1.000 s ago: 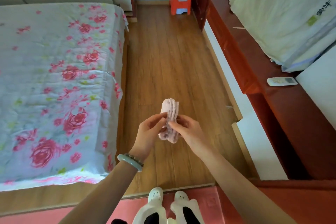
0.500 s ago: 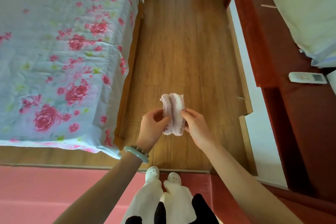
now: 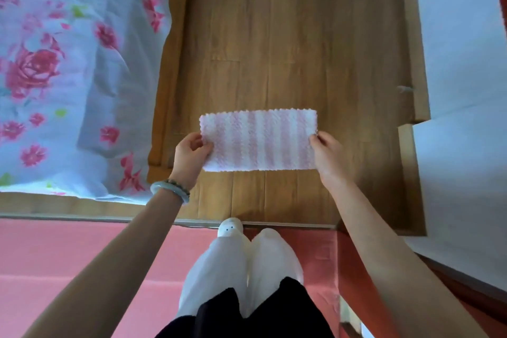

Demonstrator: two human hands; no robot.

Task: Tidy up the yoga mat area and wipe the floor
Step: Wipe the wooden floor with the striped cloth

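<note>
A pink-and-white striped cloth [image 3: 259, 141] is stretched out flat between my two hands, above the wooden floor [image 3: 288, 35]. My left hand [image 3: 190, 152] pinches its left edge, and a pale green bangle sits on that wrist. Its right edge is pinched by my right hand [image 3: 327, 155]. Under my feet lies the pink yoga mat [image 3: 82, 255], whose far edge meets the wooden floor just ahead of my toes.
A bed with a rose-patterned sheet [image 3: 68, 77] fills the left side, its wooden frame bordering the floor strip. White panels and a wooden skirting [image 3: 417, 63] close off the right side. My white slippers [image 3: 230, 226] stand at the mat's edge.
The cloth was bunched and folded between my hands; now my hands have moved apart and it is spread open. My view has tipped further down toward the floor.
</note>
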